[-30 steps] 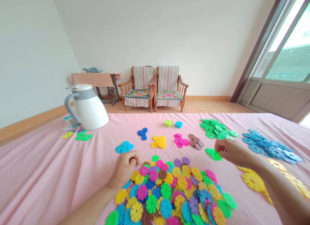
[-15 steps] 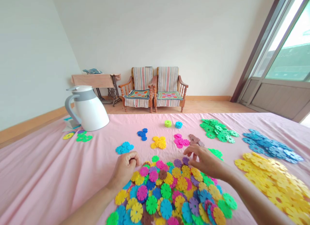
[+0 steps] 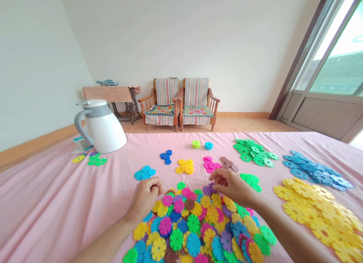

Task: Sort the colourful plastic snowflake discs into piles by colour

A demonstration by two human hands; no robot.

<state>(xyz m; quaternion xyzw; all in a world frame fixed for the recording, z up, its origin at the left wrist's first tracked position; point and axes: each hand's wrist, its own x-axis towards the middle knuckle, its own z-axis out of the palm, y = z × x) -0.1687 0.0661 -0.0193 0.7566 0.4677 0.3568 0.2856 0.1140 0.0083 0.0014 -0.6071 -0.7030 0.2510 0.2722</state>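
My left hand (image 3: 146, 193) rests on the cloth at the left edge of a mixed pile of flower-shaped plastic discs (image 3: 193, 222). Its fingers are curled into a loose fist, and whatever may be inside is hidden. Over the far edge of the pile hovers my right hand (image 3: 233, 185), fingers bent and thumb apart, with nothing seen between them. Purple discs (image 3: 209, 189) lie just under its fingertips. Beyond the hands sit small groups by colour: light blue discs (image 3: 144, 173), yellow discs (image 3: 185, 166), pink discs (image 3: 211, 164) and brown discs (image 3: 229, 164).
Large heaps of green discs (image 3: 255, 151), blue discs (image 3: 316, 170) and yellow discs (image 3: 320, 214) spread along the right. A white jug (image 3: 106, 129) stands at the back left of the pink cloth (image 3: 70, 202). Two short stacks, lime (image 3: 196, 144) and blue (image 3: 208, 146), stand farther back.
My right hand has shifted slightly left over the purple discs at the pile's far edge. My left hand stays in place, and the view has moved a little.
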